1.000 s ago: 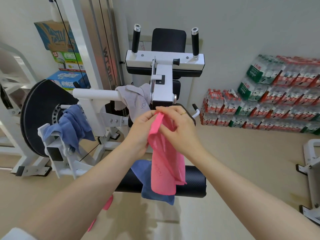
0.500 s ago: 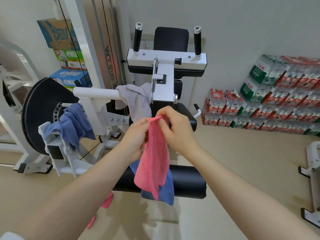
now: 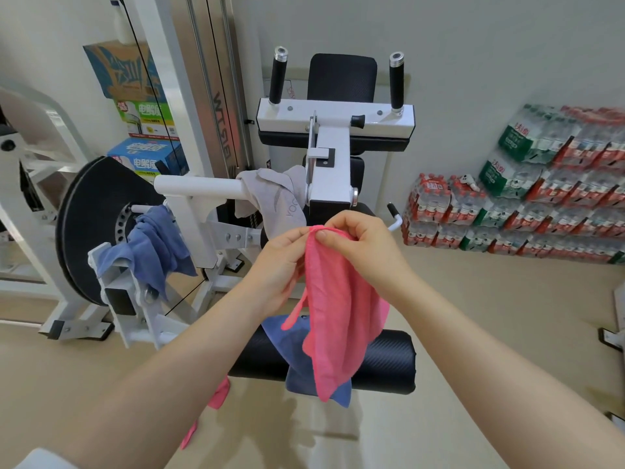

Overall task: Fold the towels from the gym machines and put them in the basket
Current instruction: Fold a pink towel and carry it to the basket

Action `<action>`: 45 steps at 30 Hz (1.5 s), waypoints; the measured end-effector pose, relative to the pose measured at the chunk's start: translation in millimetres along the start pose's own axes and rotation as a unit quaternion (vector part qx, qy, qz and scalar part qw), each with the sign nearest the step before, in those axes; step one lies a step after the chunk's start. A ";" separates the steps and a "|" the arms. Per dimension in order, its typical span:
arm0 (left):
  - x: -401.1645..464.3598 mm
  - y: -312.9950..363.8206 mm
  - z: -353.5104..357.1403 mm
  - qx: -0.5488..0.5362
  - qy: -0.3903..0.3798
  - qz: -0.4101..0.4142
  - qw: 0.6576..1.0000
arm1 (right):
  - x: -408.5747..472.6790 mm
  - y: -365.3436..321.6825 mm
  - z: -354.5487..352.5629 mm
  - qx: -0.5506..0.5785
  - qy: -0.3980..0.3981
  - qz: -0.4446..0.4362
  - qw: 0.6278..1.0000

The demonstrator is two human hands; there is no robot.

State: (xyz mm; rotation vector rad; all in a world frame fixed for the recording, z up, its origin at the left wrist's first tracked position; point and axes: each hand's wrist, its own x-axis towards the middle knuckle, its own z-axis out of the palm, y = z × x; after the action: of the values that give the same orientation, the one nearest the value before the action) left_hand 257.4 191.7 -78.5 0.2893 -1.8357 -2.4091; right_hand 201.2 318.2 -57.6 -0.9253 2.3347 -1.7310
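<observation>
A pink towel (image 3: 341,316) hangs in front of me, held up by its top edge. My left hand (image 3: 280,265) pinches that edge on the left and my right hand (image 3: 365,245) pinches it just beside, thumb in front. Behind it a blue towel (image 3: 297,370) lies draped over the black roller pad (image 3: 382,363). A grey towel (image 3: 274,201) hangs on the white bar of the gym machine (image 3: 334,164). Another blue towel (image 3: 155,245) is bunched on the bracket at the left. No basket is in view.
More pink cloth (image 3: 216,397) shows under my left forearm near the floor. Packs of bottled water (image 3: 527,204) are stacked along the right wall. Cardboard boxes (image 3: 142,110) stand behind the black weight disc (image 3: 88,228). Another machine's frame (image 3: 619,319) is at the right edge.
The towel's top edge has spread a little wider between my hands, and the hanging cloth has swung and opened out to the right.
</observation>
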 end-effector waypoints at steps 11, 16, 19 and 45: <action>-4.5 2.5 -1.3 0.064 0.019 0.054 0.996 | 1.0 6.1 1.5 0.019 0.007 0.053 0.998; -7.9 7.4 0.4 0.099 0.017 0.075 0.992 | 1.4 7.3 4.1 -0.023 0.031 0.027 0.999; -10.7 10.8 0.5 0.127 0.007 0.095 0.987 | 2.1 6.1 5.1 -0.051 0.051 0.009 0.997; 20.3 20.4 -45.5 0.022 0.193 0.115 0.974 | -11.7 81.7 -26.3 -0.146 -0.396 0.245 0.873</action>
State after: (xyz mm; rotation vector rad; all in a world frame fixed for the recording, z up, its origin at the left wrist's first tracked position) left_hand 246.4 139.4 -72.3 0.4817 -1.6452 -1.9929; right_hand 166.1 360.5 -124.6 -0.7674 2.0057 -0.6276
